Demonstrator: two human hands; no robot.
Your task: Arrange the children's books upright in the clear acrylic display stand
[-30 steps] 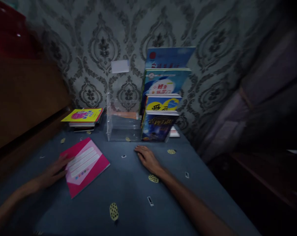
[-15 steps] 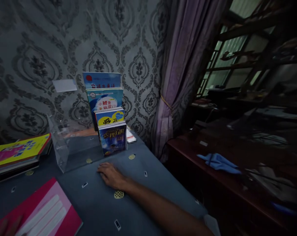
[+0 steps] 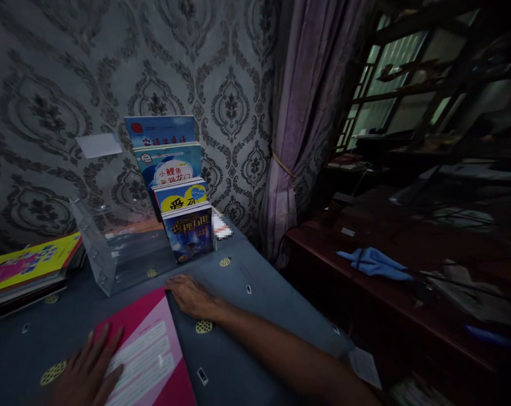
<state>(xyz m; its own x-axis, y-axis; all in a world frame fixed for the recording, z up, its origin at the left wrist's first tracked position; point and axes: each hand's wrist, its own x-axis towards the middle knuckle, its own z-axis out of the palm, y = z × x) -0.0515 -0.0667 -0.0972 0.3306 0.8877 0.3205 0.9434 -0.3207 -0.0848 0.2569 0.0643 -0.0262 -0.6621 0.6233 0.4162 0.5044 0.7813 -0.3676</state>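
Note:
A pink and magenta book [image 3: 154,332] lies at the lower middle of the blue-grey tablecloth [image 3: 238,338]. My left hand [image 3: 90,366] rests on its left side with the fingers spread and flat, partly cut off by the bottom of the view. At the book's upper right corner is my right hand [image 3: 194,296], palm down, its loosely stretched fingertips at the corner. Beyond both hands stands a clear acrylic rack [image 3: 107,259]. In its right part books stand upright in steps, with a dark blue book [image 3: 190,234] foremost.
A stack of books topped by a yellow one [image 3: 35,262] lies at the left. Patterned wallpaper and a tied purple curtain [image 3: 283,186] back the table. Across a gap to the right, a dark red table [image 3: 323,248] carries a blue cloth [image 3: 374,262].
The pink book has slid right and away from me under my left hand, and its corner now meets my right hand. The view has shifted slightly.

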